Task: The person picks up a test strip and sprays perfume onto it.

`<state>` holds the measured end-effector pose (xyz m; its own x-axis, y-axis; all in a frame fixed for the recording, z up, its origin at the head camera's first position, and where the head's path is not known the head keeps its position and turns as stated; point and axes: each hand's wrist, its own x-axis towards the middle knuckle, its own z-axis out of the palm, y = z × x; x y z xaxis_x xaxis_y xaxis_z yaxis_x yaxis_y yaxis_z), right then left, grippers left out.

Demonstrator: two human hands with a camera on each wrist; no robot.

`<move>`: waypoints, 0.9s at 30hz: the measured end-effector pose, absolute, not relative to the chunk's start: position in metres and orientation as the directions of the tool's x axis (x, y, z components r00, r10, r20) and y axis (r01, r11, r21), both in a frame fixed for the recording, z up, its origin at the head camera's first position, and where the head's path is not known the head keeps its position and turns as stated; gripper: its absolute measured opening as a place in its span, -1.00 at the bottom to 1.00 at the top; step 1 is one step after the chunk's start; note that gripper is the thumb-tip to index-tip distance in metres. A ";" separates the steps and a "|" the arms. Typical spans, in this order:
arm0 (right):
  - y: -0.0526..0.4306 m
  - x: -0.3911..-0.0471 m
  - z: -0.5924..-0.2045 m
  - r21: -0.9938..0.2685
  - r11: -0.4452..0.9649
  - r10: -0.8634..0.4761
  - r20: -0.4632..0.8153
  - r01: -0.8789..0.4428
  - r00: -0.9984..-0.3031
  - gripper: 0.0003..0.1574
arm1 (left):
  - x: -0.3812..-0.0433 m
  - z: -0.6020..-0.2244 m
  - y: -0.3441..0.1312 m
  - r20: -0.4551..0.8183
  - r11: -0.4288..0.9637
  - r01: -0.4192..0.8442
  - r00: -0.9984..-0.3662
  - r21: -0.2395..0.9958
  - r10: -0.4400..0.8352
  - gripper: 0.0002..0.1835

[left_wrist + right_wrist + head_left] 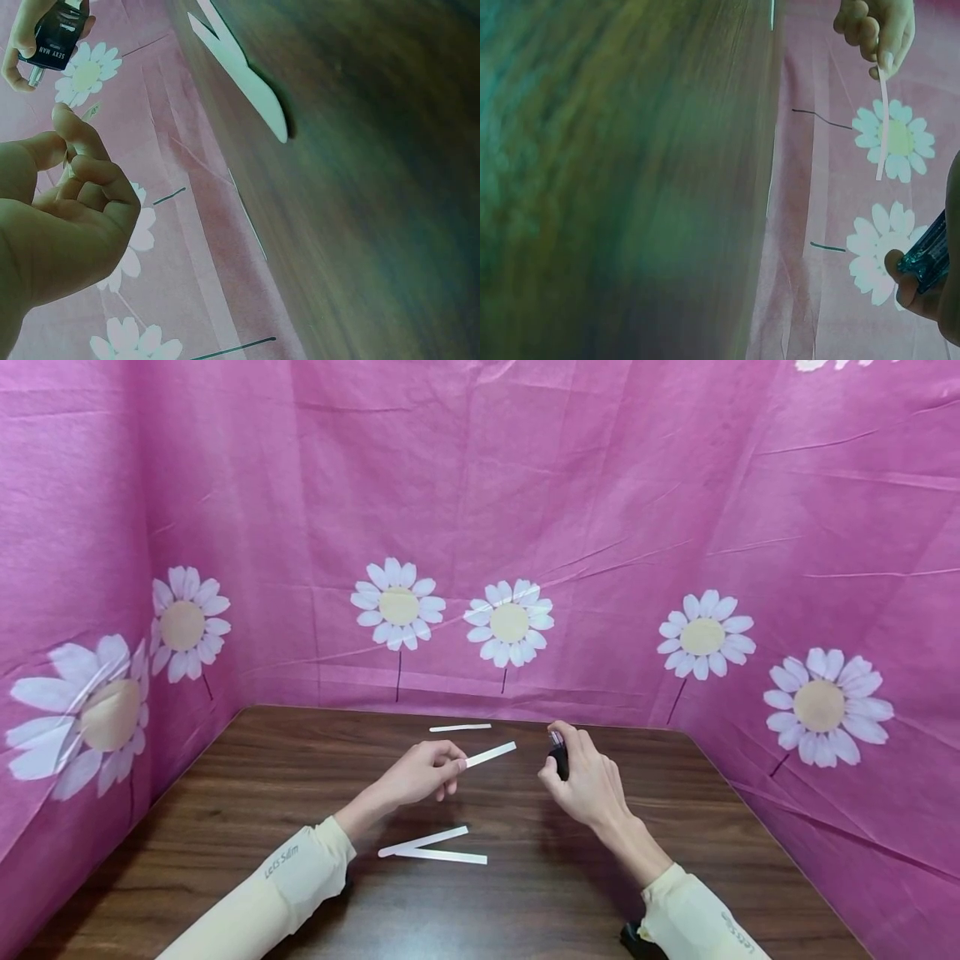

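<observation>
Hands (pixel 422 771) grip strip (pixel 492 754), likely perfume bottle (pixel 54 39)

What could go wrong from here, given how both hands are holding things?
1. The white strip might bend or slip: the left hand holds it by one end.
2. The black bottle could drop: only the right hand holds it.
3. Two strips on the table overlap at one end; they might get lifted together.

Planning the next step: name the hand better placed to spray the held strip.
Probably the right hand: it holds the black bottle, a finger at its silver top. The left hand pinches the white strip, so seems better kept for presenting it.
</observation>
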<state>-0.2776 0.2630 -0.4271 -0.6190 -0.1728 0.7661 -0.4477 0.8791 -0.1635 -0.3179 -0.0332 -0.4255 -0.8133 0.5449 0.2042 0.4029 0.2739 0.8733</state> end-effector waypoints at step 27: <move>0.274 -0.282 -0.421 -0.207 0.886 -0.131 0.744 -0.414 -0.655 -0.37 | -0.385 -0.399 -0.028 0.224 0.404 0.488 -0.807 0.774 0.546 -0.84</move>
